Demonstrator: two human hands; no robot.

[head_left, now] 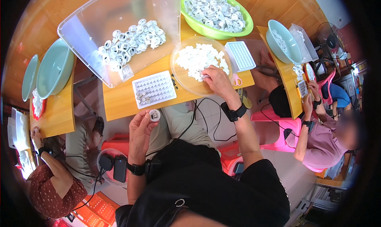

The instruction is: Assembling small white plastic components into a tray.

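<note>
Between the thumb and fingers of my left hand (141, 127) is a round white plastic part (154, 115) with a dark, metallic-looking middle, held in front of the table's near edge. My right hand (217, 79) reaches over a round clear tray (174, 63), its fingertips closed at the pile of small white plastic pieces (196, 56); it seems to pinch one. Left of that tray lies a white compartment tray (164, 99) with several small round silvery pieces (142, 97) in its near left pockets. Small dark bits (174, 82) lie just beside it.
A large clear bin (85, 62) holds round white parts; a lime-green basin (248, 26) holds clear-and-white ones. Pink-handled scissors (237, 81) lie near a second white tray (240, 56). Co-workers sit at tables on both sides. Black cables (216, 123) hang below the table.
</note>
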